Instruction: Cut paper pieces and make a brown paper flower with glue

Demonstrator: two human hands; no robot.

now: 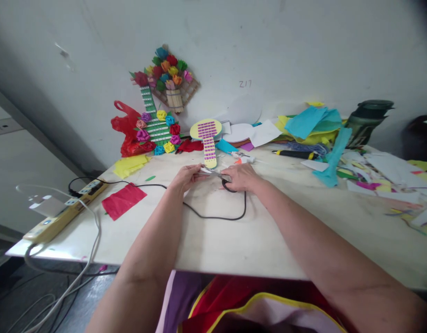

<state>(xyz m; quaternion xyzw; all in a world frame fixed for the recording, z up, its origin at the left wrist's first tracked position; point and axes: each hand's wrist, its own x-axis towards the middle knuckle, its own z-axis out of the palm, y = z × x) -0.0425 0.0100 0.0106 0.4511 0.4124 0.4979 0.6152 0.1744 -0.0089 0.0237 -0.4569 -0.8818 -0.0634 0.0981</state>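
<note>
My right hand (pixel 239 176) is closed on black-handled scissors (pixel 228 186), whose blades point left toward my other hand. Between the fingers of my left hand (pixel 190 177) is a small white strip (pixel 205 171), which meets the blades. Just beyond both hands lies a yellow paddle-shaped piece (pixel 195 131) with purple and white woven strips. A white glue gun with an orange part (pixel 247 159) rests behind my right hand.
A black cord (pixel 216 218) loops in front of my hands. Red paper (pixel 124 201) and a power strip (pixel 65 212) are left. Flower crafts (pixel 158 132) stand behind. Paper scraps (pixel 383 171), a yellow-black tool (pixel 293 153) and a dark bottle (pixel 368 122) are right.
</note>
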